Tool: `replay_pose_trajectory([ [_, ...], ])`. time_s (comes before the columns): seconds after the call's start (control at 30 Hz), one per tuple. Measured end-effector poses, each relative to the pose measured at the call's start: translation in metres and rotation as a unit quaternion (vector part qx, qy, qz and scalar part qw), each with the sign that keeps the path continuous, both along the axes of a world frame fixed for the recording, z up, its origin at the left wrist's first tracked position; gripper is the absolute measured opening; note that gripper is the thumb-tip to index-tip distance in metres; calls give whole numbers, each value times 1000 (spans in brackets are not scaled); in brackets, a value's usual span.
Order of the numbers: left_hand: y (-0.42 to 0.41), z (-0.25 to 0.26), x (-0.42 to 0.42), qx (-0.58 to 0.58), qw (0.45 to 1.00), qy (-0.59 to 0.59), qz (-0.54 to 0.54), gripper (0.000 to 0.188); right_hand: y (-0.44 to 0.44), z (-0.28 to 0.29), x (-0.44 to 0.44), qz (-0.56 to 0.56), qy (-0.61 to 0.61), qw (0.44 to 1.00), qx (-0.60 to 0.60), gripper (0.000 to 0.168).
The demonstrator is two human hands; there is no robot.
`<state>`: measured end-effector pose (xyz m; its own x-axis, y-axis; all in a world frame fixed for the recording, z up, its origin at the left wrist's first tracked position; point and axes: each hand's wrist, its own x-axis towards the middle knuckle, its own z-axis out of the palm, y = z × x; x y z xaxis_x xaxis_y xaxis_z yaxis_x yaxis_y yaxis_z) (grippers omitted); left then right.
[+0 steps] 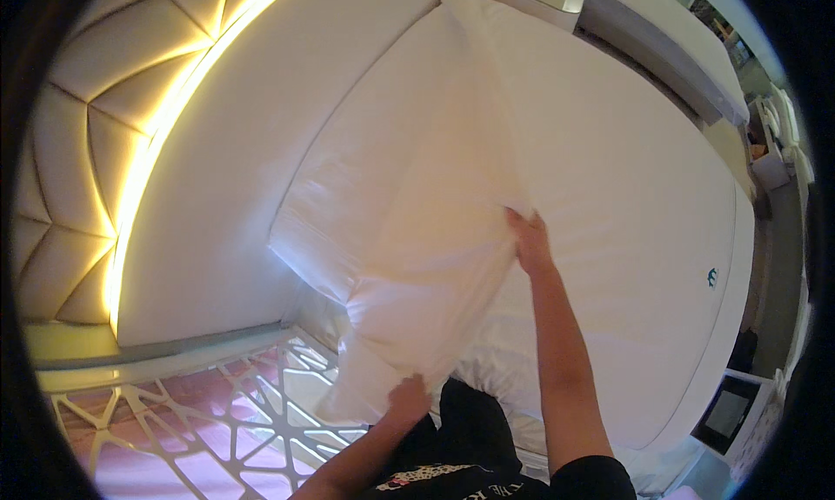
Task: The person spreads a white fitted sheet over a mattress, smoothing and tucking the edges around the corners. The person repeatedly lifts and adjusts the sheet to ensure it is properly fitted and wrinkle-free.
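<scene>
A white sheet is stretched over the head end of a white mattress, one long fold running to the far corner. My right hand grips the sheet's edge above the middle of the mattress. Lower down, by the near side of the bed, my left hand is closed on a bunched part of the same sheet. The cloth between both hands is lifted and creased. Below my left hand, a loose part of the sheet hangs over the mattress side.
A padded, lit headboard curves along the left. At lower left stands a white lattice panel with pink light behind it. A grey-white bench or ledge lies beyond the bed. A dark-fronted appliance is at lower right.
</scene>
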<state>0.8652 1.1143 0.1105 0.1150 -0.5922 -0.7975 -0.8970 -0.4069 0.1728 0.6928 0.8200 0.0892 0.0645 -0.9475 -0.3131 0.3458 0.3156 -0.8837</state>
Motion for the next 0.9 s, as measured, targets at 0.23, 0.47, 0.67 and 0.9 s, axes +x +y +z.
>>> replay_pose_trajectory([
  [0.23, 66, -113, -102, -114, 941, 303, 95, 52, 81, -97, -85, -61, 93, 981, 159, 43],
  [0.47, 114, -255, -1, -177, 949, 186, 180, 27, 194, -122, -26, 39, 231, 943, 237, 54],
  [0.67, 53, -262, 111, -185, 635, 101, 743, 36, 240, -127, -21, 32, 209, 927, 310, 47],
  [0.9, 38, -245, 144, -149, 515, 240, 809, 49, 242, -125, -29, 78, 213, 912, 341, 48],
])
